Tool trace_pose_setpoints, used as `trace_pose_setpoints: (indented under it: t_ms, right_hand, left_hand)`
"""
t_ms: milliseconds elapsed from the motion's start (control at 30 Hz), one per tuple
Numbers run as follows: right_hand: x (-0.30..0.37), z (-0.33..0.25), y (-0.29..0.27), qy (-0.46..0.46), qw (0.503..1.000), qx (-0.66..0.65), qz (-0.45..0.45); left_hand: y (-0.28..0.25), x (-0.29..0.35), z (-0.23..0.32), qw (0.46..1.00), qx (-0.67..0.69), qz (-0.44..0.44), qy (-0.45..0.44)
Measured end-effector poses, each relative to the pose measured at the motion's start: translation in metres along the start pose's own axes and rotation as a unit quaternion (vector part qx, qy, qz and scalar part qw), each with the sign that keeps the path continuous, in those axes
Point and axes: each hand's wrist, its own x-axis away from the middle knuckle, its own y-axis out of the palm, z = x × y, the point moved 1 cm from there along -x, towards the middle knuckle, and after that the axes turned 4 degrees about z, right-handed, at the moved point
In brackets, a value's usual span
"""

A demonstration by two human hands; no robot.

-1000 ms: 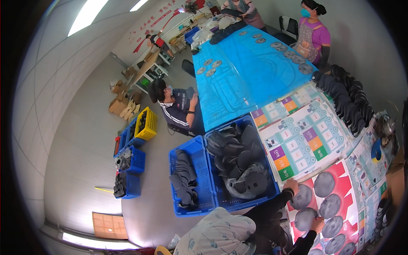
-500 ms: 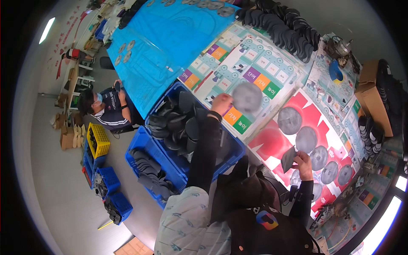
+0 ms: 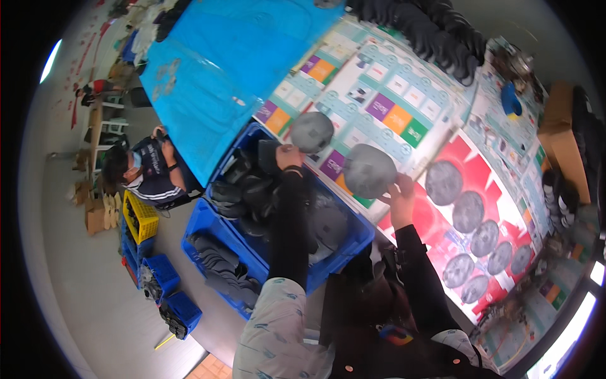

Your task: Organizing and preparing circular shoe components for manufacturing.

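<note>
My left hand (image 3: 290,156) pinches the lower left edge of a round grey piece (image 3: 312,132), above the far rim of a blue crate (image 3: 344,254). A second round grey piece (image 3: 369,170) is held at its right edge by my right hand (image 3: 400,196), over the printed sheets (image 3: 410,95). Its face shows toward me. Dark curved pieces (image 3: 252,189) fill the blue crate below my left forearm. Several similar round pieces (image 3: 468,211) lie spread on a red and white sheet (image 3: 435,246) to the right.
A second blue crate (image 3: 196,221) with stacked dark pieces stands to the left. Rows of dark curved pieces (image 3: 429,31) line the table's far side. A cardboard box (image 3: 557,142) stands at right. Across the blue-covered table (image 3: 208,76) sits another person (image 3: 148,170).
My left hand has moved left with its round piece. My right hand has come up and left from the red sheet, turning its piece face-on. The view has shifted slightly.
</note>
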Motion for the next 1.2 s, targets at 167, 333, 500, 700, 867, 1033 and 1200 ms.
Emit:
trace_pose_setpoints:
  t_ms: [167, 333, 500, 700, 867, 1033, 1200]
  right_hand:
    - [-0.016, 0.064, 0.003, 0.001, 0.996, 0.076, 0.039]
    - [0.006, 0.048, 0.011, -0.261, 0.869, 0.419, 0.038]
    - [0.025, 0.03, 0.014, -0.201, 0.854, 0.48, 0.014]
    - [0.023, 0.037, 0.006, -0.329, 0.775, 0.54, 0.008]
    - [0.022, 0.038, 0.001, -0.319, 0.772, 0.55, 0.005]
    - [0.038, 0.016, -0.009, -0.313, 0.799, 0.513, 0.02]
    - [0.089, -0.032, -0.084, -0.187, 0.837, 0.514, 0.026]
  left_hand:
    - [0.004, 0.016, 0.004, 0.876, -0.333, 0.145, 0.319]
    - [0.003, 0.048, 0.039, 0.961, -0.203, 0.088, 0.166]
    - [-0.005, 0.064, 0.06, 0.936, -0.27, 0.089, 0.21]
    - [-0.002, 0.077, 0.054, 0.961, -0.236, 0.048, 0.138]
    - [0.004, 0.091, 0.045, 0.969, -0.209, 0.081, 0.107]
    - [-0.004, 0.11, 0.046, 0.979, -0.101, 0.107, 0.141]
    - [-0.02, 0.203, 0.055, 0.979, -0.091, 0.02, 0.18]
